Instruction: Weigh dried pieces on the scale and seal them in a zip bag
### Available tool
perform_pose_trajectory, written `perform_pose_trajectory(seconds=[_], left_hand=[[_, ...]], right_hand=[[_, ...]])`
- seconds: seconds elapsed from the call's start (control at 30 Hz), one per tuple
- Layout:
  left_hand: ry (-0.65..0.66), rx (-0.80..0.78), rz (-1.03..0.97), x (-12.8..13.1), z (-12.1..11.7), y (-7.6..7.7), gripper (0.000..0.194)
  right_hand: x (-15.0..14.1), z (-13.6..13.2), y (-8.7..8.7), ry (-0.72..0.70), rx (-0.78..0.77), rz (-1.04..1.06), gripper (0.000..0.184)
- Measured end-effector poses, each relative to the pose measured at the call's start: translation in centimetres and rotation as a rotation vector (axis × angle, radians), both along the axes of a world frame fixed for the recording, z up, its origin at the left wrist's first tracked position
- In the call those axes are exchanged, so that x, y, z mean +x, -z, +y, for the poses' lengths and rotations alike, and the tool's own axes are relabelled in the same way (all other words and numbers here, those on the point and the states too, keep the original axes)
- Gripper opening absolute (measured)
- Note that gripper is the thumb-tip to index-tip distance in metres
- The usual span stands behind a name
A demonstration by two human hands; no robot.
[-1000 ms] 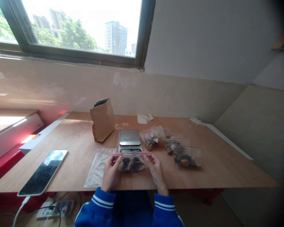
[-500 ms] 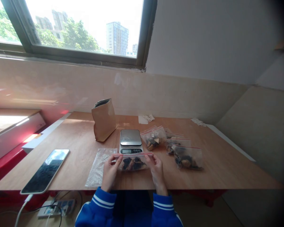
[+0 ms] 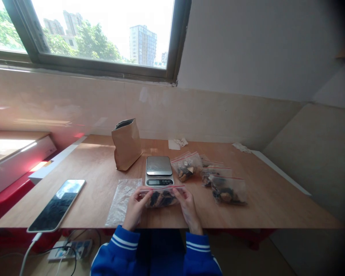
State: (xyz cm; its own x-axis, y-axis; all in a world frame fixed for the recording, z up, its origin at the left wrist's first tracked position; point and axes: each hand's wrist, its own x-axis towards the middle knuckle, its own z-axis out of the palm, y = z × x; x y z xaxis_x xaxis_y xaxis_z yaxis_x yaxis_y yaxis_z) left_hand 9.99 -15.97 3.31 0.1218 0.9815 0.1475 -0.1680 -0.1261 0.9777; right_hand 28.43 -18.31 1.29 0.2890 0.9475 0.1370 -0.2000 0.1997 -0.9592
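Note:
A small clear zip bag (image 3: pixel 161 196) with a red seal strip and dark dried pieces inside is held upright just above the near edge of the wooden table (image 3: pixel 270 199). My left hand (image 3: pixel 135 209) pinches its left top corner. My right hand (image 3: pixel 186 205) pinches the right top corner. Directly behind the bag sits a small digital scale (image 3: pixel 159 170) with a bare metal plate. A stack of flat clear bags (image 3: pixel 123 200) lies left of my left hand.
Several filled zip bags (image 3: pixel 228 190) lie right of the scale. A brown paper bag (image 3: pixel 126 143) stands open behind the scale's left side. A phone (image 3: pixel 57 204) on a cable lies at the table's left edge. Crumpled paper scraps (image 3: pixel 176 143) rest near the back wall.
Both hands have slid a little inward along the top of the bag. The bag stays in front of the scale.

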Motion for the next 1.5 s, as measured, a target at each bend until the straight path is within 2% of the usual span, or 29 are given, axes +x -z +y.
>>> perform_pose_trajectory(seconds=[0.17,0.33,0.5,0.63,0.73,0.93,1.17,1.23,1.33,1.5], left_hand=[[-0.006,-0.023,0.005,-0.1,-0.4,-0.8,0.020],[-0.047,-0.041,-0.043,0.2,-0.3,-0.4,0.018],[-0.008,-0.044,-0.117,0.3,-0.1,0.0,0.019],[0.077,-0.055,-0.055,0.1,0.0,0.1,0.021],[0.096,-0.033,-0.008,0.0,0.1,0.3,0.019],[0.015,0.007,0.013,0.0,0.3,0.5,0.020],[-0.045,0.111,0.124,0.3,0.0,-0.8,0.016],[-0.015,0.080,0.119,0.4,0.0,-1.1,0.017],[0.054,0.022,0.094,0.4,0.1,-1.2,0.021],[0.146,0.039,0.141,0.4,0.5,-0.8,0.022]], right_hand=[[-0.1,-0.2,-0.4,0.045,0.047,-0.050,0.020],[0.1,-0.3,-0.3,0.065,0.079,-0.067,0.017],[0.3,-0.5,-0.4,-0.053,0.085,-0.018,0.018],[0.2,-0.5,-0.8,-0.185,0.055,-0.045,0.021],[-0.2,-0.2,-1.0,-0.180,0.028,-0.068,0.022],[-0.4,-0.1,-1.2,-0.134,0.035,-0.089,0.015],[0.0,-0.3,-1.1,-0.111,0.084,-0.079,0.015],[0.1,-0.3,-1.3,-0.115,0.085,-0.097,0.013],[0.2,-0.4,-1.7,-0.192,0.092,-0.117,0.015],[0.4,-0.7,-2.2,-0.286,0.058,-0.151,0.024]])
